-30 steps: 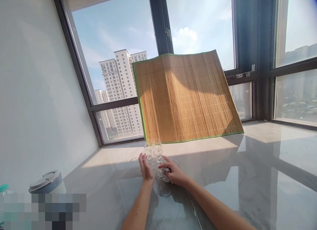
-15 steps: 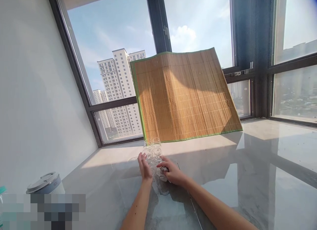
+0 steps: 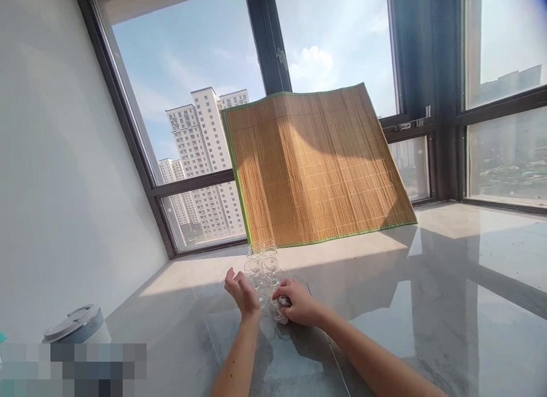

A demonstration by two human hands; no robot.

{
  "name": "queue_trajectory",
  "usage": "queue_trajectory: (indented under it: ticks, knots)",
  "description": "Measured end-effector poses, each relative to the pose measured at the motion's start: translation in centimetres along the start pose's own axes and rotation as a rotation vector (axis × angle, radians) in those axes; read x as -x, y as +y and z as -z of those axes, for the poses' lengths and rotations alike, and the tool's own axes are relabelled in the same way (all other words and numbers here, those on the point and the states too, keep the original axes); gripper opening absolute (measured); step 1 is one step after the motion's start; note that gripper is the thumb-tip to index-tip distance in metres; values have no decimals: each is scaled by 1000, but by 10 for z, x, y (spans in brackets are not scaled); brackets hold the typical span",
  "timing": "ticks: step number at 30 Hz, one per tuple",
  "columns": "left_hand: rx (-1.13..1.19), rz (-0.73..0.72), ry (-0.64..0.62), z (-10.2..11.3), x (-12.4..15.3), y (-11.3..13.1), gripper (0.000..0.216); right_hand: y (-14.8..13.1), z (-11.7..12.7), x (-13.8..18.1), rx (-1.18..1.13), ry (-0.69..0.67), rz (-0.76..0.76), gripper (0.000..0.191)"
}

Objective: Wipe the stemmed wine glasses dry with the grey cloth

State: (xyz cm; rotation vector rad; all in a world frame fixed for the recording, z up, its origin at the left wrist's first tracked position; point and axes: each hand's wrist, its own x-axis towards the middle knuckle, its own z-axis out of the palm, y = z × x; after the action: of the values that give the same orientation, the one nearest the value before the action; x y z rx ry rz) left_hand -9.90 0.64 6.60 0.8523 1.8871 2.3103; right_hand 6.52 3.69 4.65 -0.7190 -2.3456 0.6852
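Note:
Several clear stemmed glasses (image 3: 270,266) stand close together on the glossy grey surface, in front of the mat's lower left corner. My left hand (image 3: 244,294) is just left of the nearer glasses, its fingers loosely bent and apart, holding nothing. To the right of the same glasses, my right hand (image 3: 299,303) has its fingers closed around a small whitish thing with dark marks (image 3: 284,301), low against the surface. The fingers cover much of it, so its kind cannot be made out.
A slatted bamboo mat (image 3: 316,169) with green edging leans against the dark-framed window. At the lower left stands a lidded cup (image 3: 77,324), partly behind a blurred patch. The white wall (image 3: 64,158) borders the left side, and the tiled surface (image 3: 367,351) is shiny.
My left hand has drawn back leftward from the glasses, its fingers loosening. My right hand has come slightly nearer and lower, with the whitish thing in it. The camera has shifted a little.

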Motion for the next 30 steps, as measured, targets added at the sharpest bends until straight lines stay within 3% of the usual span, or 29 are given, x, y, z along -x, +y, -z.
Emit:
queue_trajectory:
  ticks: [4,8,13,17,21,25,30]
  knots:
    - [36,23,-53,-2,-1,-6,42,-9,11,9,97,-85,-35,43]
    - [91,67,-142,-5,2,-13,47,-20,11,16,217,-133,-13,62]
    - [66,63,-182,-6,11,-14,50,-20,-2,14,265,-127,44,38]
    - [-56,161,-191,-7,12,-13,47,-13,-5,11,197,-129,80,47]
    - [-208,141,-133,-6,10,-10,40,-11,-1,10,126,-98,86,57]
    - [-209,85,-81,-4,8,-10,42,-11,2,9,118,-47,54,51]
    - [-190,103,-117,-8,5,-20,39,-10,5,9,174,-65,37,41]
